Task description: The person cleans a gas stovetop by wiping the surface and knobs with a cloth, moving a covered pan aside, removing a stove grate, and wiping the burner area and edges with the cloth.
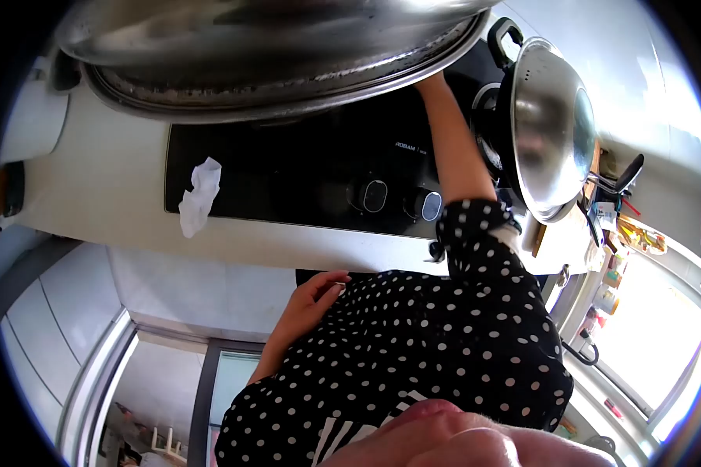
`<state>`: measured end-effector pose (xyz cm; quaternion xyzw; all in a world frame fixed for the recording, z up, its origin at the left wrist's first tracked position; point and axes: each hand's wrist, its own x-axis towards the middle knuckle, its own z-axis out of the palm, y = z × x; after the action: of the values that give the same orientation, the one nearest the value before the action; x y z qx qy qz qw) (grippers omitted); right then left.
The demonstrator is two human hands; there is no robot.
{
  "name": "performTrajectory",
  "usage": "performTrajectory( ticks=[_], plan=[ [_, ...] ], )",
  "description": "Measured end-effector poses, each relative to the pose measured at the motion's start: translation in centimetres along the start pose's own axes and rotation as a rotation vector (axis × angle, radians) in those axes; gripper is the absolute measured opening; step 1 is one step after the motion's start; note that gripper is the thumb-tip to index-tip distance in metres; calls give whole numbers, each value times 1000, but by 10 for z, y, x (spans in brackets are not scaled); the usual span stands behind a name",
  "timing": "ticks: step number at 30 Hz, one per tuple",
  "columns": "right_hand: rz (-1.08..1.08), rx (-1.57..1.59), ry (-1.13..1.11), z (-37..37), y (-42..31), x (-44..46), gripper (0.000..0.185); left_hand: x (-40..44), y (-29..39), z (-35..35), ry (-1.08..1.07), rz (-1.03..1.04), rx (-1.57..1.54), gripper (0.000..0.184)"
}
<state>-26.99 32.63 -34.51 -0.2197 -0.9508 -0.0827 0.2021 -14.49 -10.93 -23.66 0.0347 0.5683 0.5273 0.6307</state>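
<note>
Seemingly, the large pan (276, 47) is already raised over the cooktop (296, 183), the tissue (202, 194) untouched; the left hand (313, 302) is relaxed, empty; the hidden right hand's grip cannot be told.

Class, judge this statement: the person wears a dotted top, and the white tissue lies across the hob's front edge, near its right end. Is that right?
Not quite: the head view shows the tissue near the hob's left end. It does lie across the front edge, and the top is dotted.
</note>
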Motion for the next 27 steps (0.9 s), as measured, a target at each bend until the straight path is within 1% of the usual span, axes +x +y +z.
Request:
performTrajectory(
  ticks=[3, 4, 6, 8, 9, 10, 12, 14, 15, 17, 18, 19, 21, 23, 26, 27],
  plan=[
    [184, -26, -105, -13, 25, -7, 38, -4, 6, -2, -5, 18, 33, 30],
    [187, -105, -194, -21, 36, 7, 40, -7, 5, -5, 19, 10, 31, 30],
    [256, -97, -256, 13, 53, 42, 43, -8, 0, -8, 62, -2, 25, 29],
    [373, -22, -33, 38, 24, 55, 42, -5, 0, -9, 72, -12, 30, 29],
    [294, 103, -85, 20, 2, 53, 40, -4, 1, -7, 64, -13, 36, 29],
    [178, 277, -3, 36, -6, 38, 39, -4, 2, -3, 59, -10, 36, 29],
    [60, 350, 34, 44, -2, 17, 38, -2, 3, 1, 5, -6, 11, 29],
    [49, 159, -70, -16, 3, 2, 38, 1, 7, 4, -19, 10, 16, 29],
    [161, 97, -54, -17, 13, 12, 38, 1, 11, 5, -15, 17, 35, 29],
    [98, -43, -296, -28, 14, 44, 38, -2, 8, 3, 2, 6, 69, 29],
    [119, 90, -260, 6, 14, 52, 37, 0, 2, 2, 16, 4, 77, 29],
    [-36, 113, -59, 28, 7, 43, 37, 0, -3, 2, 29, -3, 81, 29],
    [-214, 91, -152, 8, -22, 14, 37, -3, -4, 6, 23, 9, 94, 30],
    [-265, 346, -80, -50, -32, -40, 39, -7, 4, 7, 9, 27, 114, 30],
    [-168, 140, -194, -71, 2, -59, 41, -9, 12, 9, 6, 31, 122, 30],
    [-96, 38, -71, -47, 20, -46, 40, -11, 11, 9, 18, 28, 126, 30]
  ],
)
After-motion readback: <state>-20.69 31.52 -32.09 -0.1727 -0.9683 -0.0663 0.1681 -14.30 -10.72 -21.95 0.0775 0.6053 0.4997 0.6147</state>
